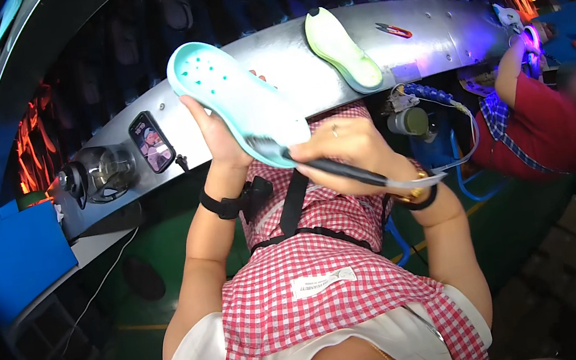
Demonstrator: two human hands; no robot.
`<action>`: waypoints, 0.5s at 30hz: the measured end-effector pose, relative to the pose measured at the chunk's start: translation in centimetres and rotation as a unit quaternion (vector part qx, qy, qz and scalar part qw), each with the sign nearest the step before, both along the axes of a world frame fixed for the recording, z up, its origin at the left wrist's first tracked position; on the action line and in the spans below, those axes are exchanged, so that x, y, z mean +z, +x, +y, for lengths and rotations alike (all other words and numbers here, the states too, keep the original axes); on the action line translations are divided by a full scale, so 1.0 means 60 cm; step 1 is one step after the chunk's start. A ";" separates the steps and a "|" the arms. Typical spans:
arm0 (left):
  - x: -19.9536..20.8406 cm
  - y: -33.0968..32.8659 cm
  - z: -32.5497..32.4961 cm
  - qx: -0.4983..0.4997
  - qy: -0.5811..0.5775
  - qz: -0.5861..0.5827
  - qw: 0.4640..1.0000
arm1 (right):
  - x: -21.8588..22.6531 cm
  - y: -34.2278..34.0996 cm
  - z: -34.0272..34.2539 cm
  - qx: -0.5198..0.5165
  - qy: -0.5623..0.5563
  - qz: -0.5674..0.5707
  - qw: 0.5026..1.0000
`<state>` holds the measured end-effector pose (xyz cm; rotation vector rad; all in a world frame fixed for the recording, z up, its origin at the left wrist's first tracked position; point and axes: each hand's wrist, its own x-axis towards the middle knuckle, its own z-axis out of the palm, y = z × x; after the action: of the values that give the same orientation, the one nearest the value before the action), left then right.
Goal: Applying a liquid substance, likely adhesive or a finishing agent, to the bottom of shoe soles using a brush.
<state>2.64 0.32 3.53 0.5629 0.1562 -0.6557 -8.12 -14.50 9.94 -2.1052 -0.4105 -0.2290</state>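
Holding a turquoise shoe sole (242, 103) in my left hand (222, 139), I grip a black-handled tool (346, 168) in my right hand (352, 147); a lime sole (339, 48) lies on the surface (423, 52).

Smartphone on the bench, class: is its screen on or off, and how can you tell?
On: the smartphone lies face up on the metal bench, its screen showing a coloured picture.

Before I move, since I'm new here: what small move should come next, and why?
Perhaps a light pass of the tool along the near rim of the shoe: the left hand steadies the shoe, and the right hand holds the tool with its blurred tip at that rim.
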 end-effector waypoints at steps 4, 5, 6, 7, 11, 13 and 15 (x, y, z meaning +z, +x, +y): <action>0.006 -0.006 0.007 -0.023 -0.047 -0.077 0.996 | 0.030 0.004 -0.021 0.028 0.102 0.077 0.991; 0.008 -0.010 0.003 -0.030 -0.053 -0.072 0.996 | 0.030 0.010 -0.019 -0.026 0.188 0.068 0.979; 0.010 -0.014 -0.004 -0.034 -0.066 -0.066 0.995 | 0.030 0.014 -0.020 -0.121 0.177 0.130 0.968; 0.014 -0.015 -0.009 -0.054 -0.102 -0.065 0.991 | 0.025 0.020 -0.011 -0.127 0.206 0.126 0.962; 0.026 -0.001 -0.004 0.012 -0.133 -0.091 0.987 | 0.024 0.004 -0.002 0.069 0.148 0.020 0.986; 0.026 0.007 0.007 0.019 -0.141 -0.119 0.983 | 0.023 -0.008 -0.010 0.011 0.278 0.119 0.953; 0.024 0.012 0.016 0.011 -0.116 -0.142 0.983 | 0.012 -0.003 -0.021 -0.082 0.230 0.158 0.957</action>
<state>3.34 1.28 4.97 0.4226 -0.1798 -0.5557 -8.31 -15.77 10.66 -1.6757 0.0148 -0.0700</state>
